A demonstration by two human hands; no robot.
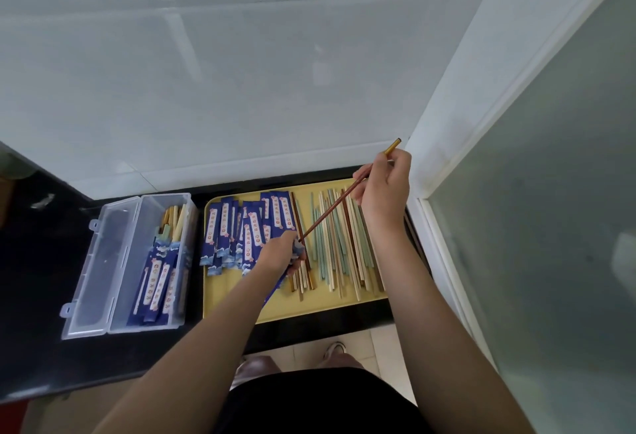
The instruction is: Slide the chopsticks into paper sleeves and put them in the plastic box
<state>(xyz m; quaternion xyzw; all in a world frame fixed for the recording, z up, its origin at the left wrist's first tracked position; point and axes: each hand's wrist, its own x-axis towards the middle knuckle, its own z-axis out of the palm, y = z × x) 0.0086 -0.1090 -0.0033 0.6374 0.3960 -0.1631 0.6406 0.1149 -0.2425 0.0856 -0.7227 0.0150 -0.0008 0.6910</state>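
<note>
Chopsticks (347, 197), brown pair, pinched near the top in right hand (383, 189), slanted down over tray (241, 311) centre so tips meet the mouth of sleeve (275, 287) gripped by left hand (280, 254); box (118, 325), lid open, waits beyond the tray's left edge.

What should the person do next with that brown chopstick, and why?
Probably push the brown chopstick further down into the sleeve. The right hand holds it near its top end, its tip is just at the mouth of the sleeve that the left hand grips, and most of it is outside.
</note>
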